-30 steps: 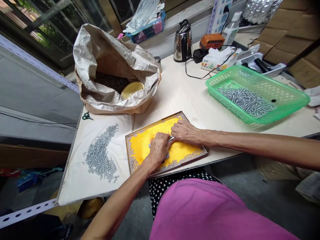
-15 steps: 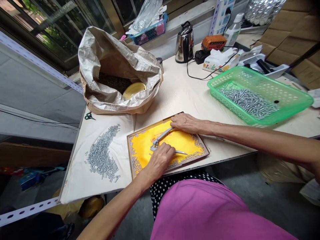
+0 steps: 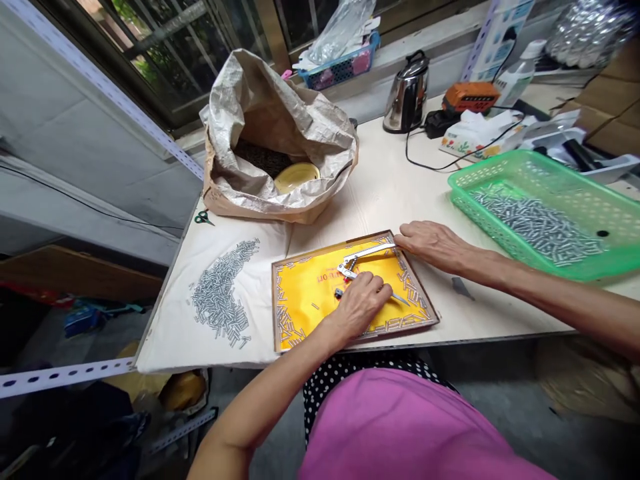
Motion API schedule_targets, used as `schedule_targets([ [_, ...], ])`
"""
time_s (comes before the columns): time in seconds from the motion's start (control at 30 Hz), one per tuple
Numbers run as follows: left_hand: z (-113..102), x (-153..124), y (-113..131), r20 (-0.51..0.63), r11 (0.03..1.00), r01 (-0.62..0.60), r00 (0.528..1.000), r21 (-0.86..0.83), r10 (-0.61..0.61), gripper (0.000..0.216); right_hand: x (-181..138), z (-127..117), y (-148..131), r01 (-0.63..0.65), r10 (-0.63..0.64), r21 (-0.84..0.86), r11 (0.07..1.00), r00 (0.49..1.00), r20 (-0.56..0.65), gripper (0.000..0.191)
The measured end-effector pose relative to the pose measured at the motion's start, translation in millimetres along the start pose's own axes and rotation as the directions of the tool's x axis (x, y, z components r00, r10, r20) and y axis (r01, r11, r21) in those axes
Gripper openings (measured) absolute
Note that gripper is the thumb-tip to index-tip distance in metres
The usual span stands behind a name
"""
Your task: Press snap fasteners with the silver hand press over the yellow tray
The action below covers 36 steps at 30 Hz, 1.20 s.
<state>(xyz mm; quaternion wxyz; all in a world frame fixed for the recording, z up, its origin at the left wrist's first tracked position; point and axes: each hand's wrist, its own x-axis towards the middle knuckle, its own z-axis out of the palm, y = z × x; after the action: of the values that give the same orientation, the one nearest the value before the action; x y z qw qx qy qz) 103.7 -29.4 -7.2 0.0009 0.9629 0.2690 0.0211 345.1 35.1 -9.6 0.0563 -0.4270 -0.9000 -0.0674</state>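
Note:
A plier-like metal hand tool (image 3: 369,251) with two long handles spread apart lies over a shallow tray (image 3: 274,310) lined with yellow. My left hand (image 3: 364,303) is wrapped round its lower handle, whose pale tip shows past the fingers. At the upper handle's end, by the tray's far right corner, my right hand (image 3: 430,241) has its fingertips closed. Small dark and red parts show by the tool's head, partly hidden by my left hand. Short metal pins (image 3: 411,283) line the tray's edges, and a single one lies on the yellow.
Left of the tray is a heap of metal pins (image 3: 220,290), with green-handled scissors (image 3: 204,217) behind. An open sack (image 3: 280,207) holds a yellow dish (image 3: 296,177). A green basket (image 3: 525,250) of pins stands right. Behind are a kettle (image 3: 407,93) and a cord.
The tool's handles are spread wider. My right hand has moved right with the upper handle's end, to the tray's corner. A single pin now shows on the yellow. The view has shifted.

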Motion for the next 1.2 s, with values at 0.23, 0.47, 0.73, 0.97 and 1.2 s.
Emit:
schedule_targets([
  [0.23,5,-25,-1,0.017,0.987,0.142,0.99,-0.08,-0.141,0.021,20,9,-28,-0.048,0.044,0.161,0.986,0.999,0.03,0.019],
  [0.47,-14,-30,-6,-0.294,0.771,0.383,0.765,-0.509,-0.573,0.022,58,-11,-76,-0.376,0.363,0.918,0.126,0.879,0.31,0.025],
  [0.73,-19,-13,-18,-0.272,0.648,0.562,0.61,-0.514,-0.744,0.016,71,-22,-113,-0.286,0.159,0.634,-0.718,0.82,0.55,0.043],
  [0.97,-25,-9,-20,-0.143,0.404,0.486,0.488,-0.775,-0.861,0.018,78,-17,-150,-0.226,0.407,0.94,-0.255,0.857,0.317,0.062],
  [1.2,-37,-35,-37,0.194,-0.044,0.34,0.422,-0.939,-0.886,0.027,57,-19,-151,-0.063,0.287,0.881,0.469,0.954,-0.084,0.057],
])
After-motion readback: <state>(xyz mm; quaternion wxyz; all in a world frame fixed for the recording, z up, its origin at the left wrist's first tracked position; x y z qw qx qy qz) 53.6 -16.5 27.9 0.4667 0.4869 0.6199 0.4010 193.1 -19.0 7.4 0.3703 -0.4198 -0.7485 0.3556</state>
